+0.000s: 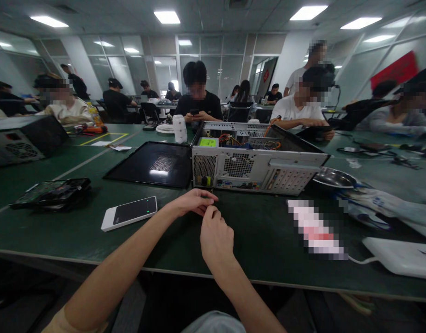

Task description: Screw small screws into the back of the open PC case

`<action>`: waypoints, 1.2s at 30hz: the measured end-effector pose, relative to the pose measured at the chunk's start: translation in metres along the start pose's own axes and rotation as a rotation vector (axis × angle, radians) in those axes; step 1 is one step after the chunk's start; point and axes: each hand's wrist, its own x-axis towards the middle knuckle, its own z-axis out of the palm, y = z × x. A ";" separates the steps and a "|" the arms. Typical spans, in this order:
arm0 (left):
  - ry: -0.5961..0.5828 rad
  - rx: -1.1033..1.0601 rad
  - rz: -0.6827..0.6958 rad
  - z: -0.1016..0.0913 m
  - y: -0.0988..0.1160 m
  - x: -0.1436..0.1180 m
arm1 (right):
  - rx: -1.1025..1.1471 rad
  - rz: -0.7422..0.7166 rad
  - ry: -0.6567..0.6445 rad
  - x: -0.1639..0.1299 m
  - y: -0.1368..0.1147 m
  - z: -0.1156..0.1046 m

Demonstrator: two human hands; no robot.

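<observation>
View from a head camera over a dark green table (pixel 268 240) in a busy room. Two bare hands meet on the table just in front of an open computer case (pixel 254 159). The left hand (pixel 192 202) lies with its fingers loosely curled and its fingertips pinched together; the right hand (pixel 216 233) is seen from the back, its fingers folded inward so that its fingertips touch those of the left. Whatever they pinch between them is too small to make out, so I cannot tell whether either hand holds anything.

One computer case lies on its side with its rear panel facing the viewer, and coloured wires show inside it. One black side panel (pixel 152 164) lies flat to its left, touching it. One white phone-like device (pixel 129 212) lies near the left forearm. One black board in a dark wrapper (pixel 51 193) lies further left. One metal bowl (pixel 332 178) sits just right of the case. One white box (pixel 403 256) lies at the right edge, with a white cable running from it. A second computer case (pixel 23 138) stands far left. Several people sit at tables behind.
</observation>
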 end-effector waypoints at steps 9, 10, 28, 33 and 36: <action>-0.063 0.027 0.012 -0.007 -0.003 0.002 | 0.266 0.061 -0.060 -0.007 0.009 -0.015; -0.063 0.044 0.003 -0.007 -0.003 0.001 | 0.270 0.071 -0.069 -0.007 0.009 -0.016; 0.077 0.113 0.028 -0.005 0.005 -0.007 | 0.222 -0.017 0.004 -0.006 0.016 -0.011; 0.121 0.077 0.063 -0.004 0.004 -0.004 | 0.330 -0.026 0.067 -0.010 0.017 -0.009; 0.119 0.075 0.063 -0.004 0.005 -0.005 | 0.391 -0.025 0.063 -0.012 0.017 -0.010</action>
